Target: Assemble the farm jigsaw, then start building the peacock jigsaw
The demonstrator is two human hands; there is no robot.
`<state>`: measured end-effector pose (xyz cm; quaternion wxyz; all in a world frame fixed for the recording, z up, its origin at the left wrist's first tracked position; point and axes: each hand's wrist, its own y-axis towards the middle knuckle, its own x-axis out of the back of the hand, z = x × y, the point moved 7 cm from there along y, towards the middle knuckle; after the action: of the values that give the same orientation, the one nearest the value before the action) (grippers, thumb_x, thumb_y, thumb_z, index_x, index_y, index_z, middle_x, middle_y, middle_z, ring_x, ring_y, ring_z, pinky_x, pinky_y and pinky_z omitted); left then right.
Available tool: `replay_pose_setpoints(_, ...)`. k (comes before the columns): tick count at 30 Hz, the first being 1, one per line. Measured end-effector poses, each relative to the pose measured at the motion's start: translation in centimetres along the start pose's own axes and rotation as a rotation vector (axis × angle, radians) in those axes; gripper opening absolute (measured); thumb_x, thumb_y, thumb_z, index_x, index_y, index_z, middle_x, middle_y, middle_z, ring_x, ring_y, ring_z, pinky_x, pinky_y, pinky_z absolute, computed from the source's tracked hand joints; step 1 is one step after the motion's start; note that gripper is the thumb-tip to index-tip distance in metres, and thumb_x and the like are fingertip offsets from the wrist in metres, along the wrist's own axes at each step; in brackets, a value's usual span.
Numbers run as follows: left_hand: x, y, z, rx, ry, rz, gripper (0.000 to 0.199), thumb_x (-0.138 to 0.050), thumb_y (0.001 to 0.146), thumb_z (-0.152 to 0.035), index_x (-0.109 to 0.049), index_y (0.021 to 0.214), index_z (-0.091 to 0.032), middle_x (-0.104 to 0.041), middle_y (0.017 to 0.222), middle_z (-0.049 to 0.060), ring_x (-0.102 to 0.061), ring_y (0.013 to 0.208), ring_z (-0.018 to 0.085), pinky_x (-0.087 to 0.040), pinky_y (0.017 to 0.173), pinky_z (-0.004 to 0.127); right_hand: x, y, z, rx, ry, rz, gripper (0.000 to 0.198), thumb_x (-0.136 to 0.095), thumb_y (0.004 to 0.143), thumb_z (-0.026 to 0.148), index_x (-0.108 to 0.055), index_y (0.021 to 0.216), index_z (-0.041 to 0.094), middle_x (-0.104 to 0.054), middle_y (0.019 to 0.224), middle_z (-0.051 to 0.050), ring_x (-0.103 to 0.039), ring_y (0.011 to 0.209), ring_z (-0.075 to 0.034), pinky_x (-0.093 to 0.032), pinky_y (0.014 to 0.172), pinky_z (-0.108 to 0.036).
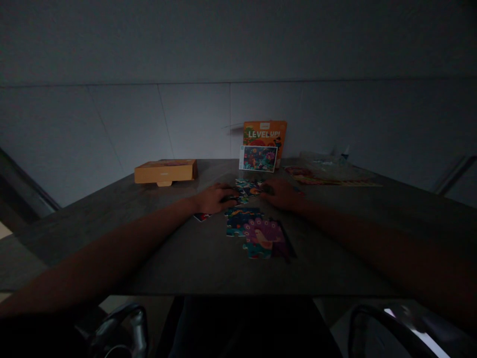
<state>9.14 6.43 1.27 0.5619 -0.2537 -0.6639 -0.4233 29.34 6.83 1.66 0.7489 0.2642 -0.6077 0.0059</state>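
Note:
A partly joined jigsaw puzzle section (246, 190) lies on the grey table between my two hands. My left hand (215, 198) rests at its left edge, fingers spread and touching the pieces. From the right, my right hand (280, 194) reaches the same section, its fingers apart on the far-right pieces. Closer to me lies another joined group with a dark blue block (236, 221) and a purple peacock (263, 236). A loose red-and-dark piece (202, 217) shows partly under my left wrist. The dim light hides fine detail at the fingertips.
A small picture card (259, 159) leans against an upright orange "LEVEL UP!" box (265, 130) near the wall. An orange box tray (166, 171) sits at the back left. Clear plastic wrapping (324, 161) and a printed sheet (328, 177) lie at the back right.

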Motion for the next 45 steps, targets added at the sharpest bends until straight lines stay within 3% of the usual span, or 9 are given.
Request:
replay_pose_setpoints(5, 0.0, 0.1, -0.1, 0.000, -0.017, 0.010, 0.041, -0.049, 0.102, -0.041, -0.061, 0.133, -0.017, -0.063, 0.132, 0.014, -0.061, 0.121, 0.026, -0.047, 0.107, 0.040, -0.5, -0.1, -0.4, -0.061, -0.033, 0.015, 0.056, -0.057, 0.092, 0.050, -0.057, 0.142, 0.024, -0.058, 0.144, -0.012, -0.050, 0.132, -0.036, -0.039, 0.109, -0.052)
replay_pose_setpoints(9, 0.2, 0.0, -0.1, 0.001, -0.027, -0.005, 0.041, -0.048, 0.102, -0.042, -0.062, 0.132, -0.017, -0.064, 0.131, 0.014, -0.062, 0.120, 0.026, -0.048, 0.106, 0.041, -0.9, -0.1, -0.2, -0.012, -0.005, 0.068, 0.045, -0.058, 0.093, 0.047, -0.066, 0.131, 0.024, -0.064, 0.137, -0.011, -0.057, 0.126, -0.035, -0.044, 0.106, -0.049)
replay_pose_setpoints(14, 0.2, -0.1, -0.2, -0.011, -0.037, -0.004, 0.042, -0.049, 0.102, -0.043, -0.061, 0.133, -0.018, -0.063, 0.132, 0.014, -0.061, 0.121, 0.025, -0.048, 0.107, 0.041, 0.0, 0.0, 0.3, 0.027, 0.036, 0.024, 0.030, -0.063, 0.090, 0.035, -0.075, 0.112, 0.020, -0.073, 0.119, -0.010, -0.065, 0.112, -0.029, -0.048, 0.100, -0.042)
replay_pose_setpoints(19, 0.3, 0.0, -0.3, 0.002, -0.017, 0.007, 0.041, -0.048, 0.102, -0.041, -0.062, 0.133, -0.018, -0.063, 0.131, 0.014, -0.061, 0.121, 0.026, -0.048, 0.107, 0.042, 0.5, -0.2, 1.0, 0.030, 0.050, 0.000, 0.031, -0.070, 0.084, 0.034, -0.075, 0.109, 0.016, -0.074, 0.114, -0.012, -0.066, 0.108, -0.029, -0.048, 0.097, -0.040)
replay_pose_setpoints(25, 0.3, 0.0, -0.4, 0.016, -0.011, 0.010, 0.041, -0.050, 0.101, -0.040, -0.062, 0.133, -0.017, -0.063, 0.132, 0.015, -0.061, 0.120, 0.026, -0.047, 0.107, 0.042, -0.1, -0.5, 2.0, 0.165, 0.085, 0.030, 0.057, -0.063, 0.089, 0.040, -0.058, 0.140, 0.016, -0.060, 0.141, -0.015, -0.054, 0.129, -0.033, -0.040, 0.109, -0.049)
replay_pose_setpoints(31, 0.5, 0.1, -0.4, 0.039, 0.028, 0.021, 0.037, -0.048, 0.101, -0.036, -0.064, 0.129, -0.017, -0.066, 0.126, 0.013, -0.062, 0.118, 0.024, -0.047, 0.105, 0.036, -0.5, -1.0, 3.3, 0.350, 0.149, 0.112, 0.040, -0.058, 0.093, 0.038, -0.068, 0.127, 0.018, -0.065, 0.135, -0.013, -0.057, 0.126, -0.029, -0.038, 0.109, -0.048)
replay_pose_setpoints(45, 1.2, -0.4, 2.1, 0.276, 0.143, -0.001, 0.031, -0.049, 0.088, -0.019, -0.073, 0.106, -0.015, -0.073, 0.103, 0.012, -0.070, 0.094, 0.024, -0.055, 0.085, 0.033, 0.4, -1.0, 2.9, 0.196, 0.025, 0.079, 0.031, -0.061, 0.091, 0.038, -0.074, 0.111, 0.019, -0.069, 0.112, -0.013, -0.061, 0.107, -0.029, -0.044, 0.094, -0.039)
